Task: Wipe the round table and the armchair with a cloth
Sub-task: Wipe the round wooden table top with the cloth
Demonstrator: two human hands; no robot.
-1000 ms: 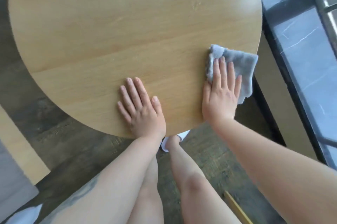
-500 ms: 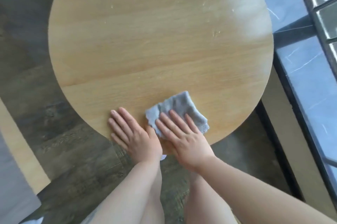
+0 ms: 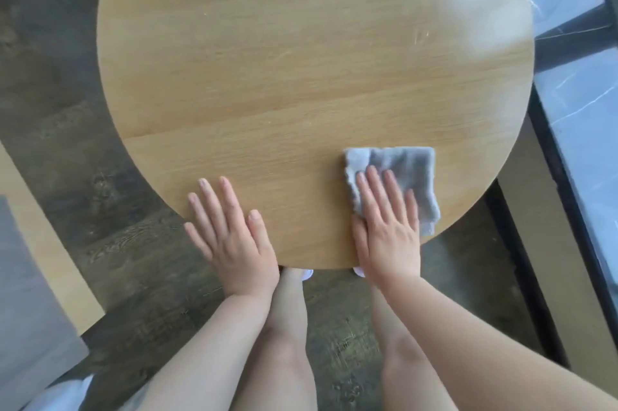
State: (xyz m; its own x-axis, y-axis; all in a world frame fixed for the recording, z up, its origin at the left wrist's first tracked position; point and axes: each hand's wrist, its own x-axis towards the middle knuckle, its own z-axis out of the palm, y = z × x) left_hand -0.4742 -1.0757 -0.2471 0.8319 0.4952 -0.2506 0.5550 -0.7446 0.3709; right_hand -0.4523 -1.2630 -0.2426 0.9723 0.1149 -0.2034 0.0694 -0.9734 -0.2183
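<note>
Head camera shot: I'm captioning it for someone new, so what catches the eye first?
The big round light-wood table fills the frame. Near its near-right edge, the right hand presses flat on a folded grey cloth. The left hand rests flat on the near edge.

Both forearms are bare, no sleeves. The legs are bare too. Pale, whitish rounded shoe tips [image 3: 307,274] peek out below.

Dark wood-grain floor [image 3: 60,83], marble sill [image 3: 588,116]
</note>
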